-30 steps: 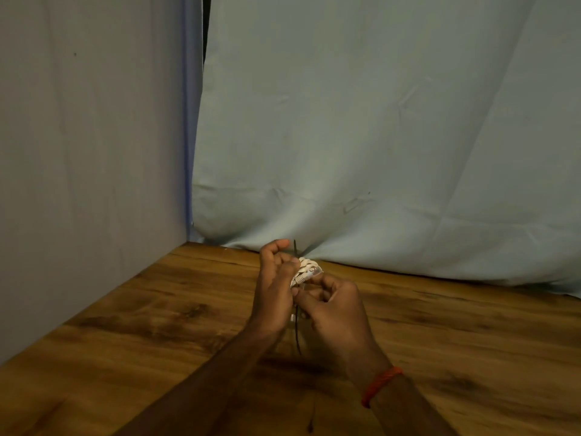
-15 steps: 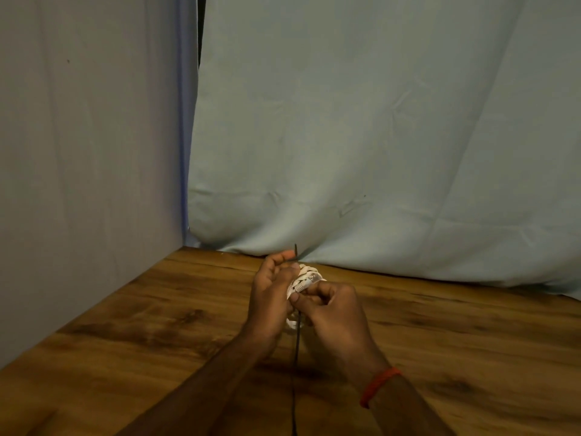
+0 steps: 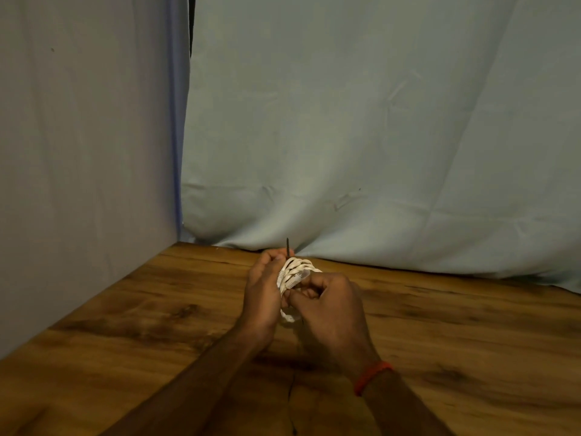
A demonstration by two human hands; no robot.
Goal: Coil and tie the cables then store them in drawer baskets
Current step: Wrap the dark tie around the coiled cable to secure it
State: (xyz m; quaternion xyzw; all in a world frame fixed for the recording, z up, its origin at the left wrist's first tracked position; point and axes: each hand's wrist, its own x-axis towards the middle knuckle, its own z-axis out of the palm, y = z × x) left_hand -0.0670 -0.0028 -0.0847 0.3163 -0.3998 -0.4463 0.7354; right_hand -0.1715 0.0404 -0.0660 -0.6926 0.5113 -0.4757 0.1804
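Hands meet over the middle of the tabletop [image 3: 132, 313], and between them we find the cable coil [image 3: 297, 272], a small bundle of white loops held clear of the wood. Our left hand [image 3: 263, 297] curls round the coil's left flank, its fingertips closing over the top. Our right hand [image 3: 331, 309], marked by a red wristband [image 3: 372, 376], is closed as well, thumb and forefinger pinching at the coil's near, lower side. Whether that pinch also takes in the tie we cannot tell, since the knuckles cover it.

A thin dark tie [image 3: 288, 244] shows only as a short tip standing upright just above the left fingertips. We judge that it runs roughly vertically across the loops, at right angles to their turns. The coil thus lies directly between the two hands, touching both, with its free upper tie end nearer the left hand.

We judge the step in hand to be the tying. The coming move turns on drawing the tie along that vertical axis while the other hand keeps the loops gathered. No drawer basket is in view, only a pale cloth backdrop [image 3: 361, 127].
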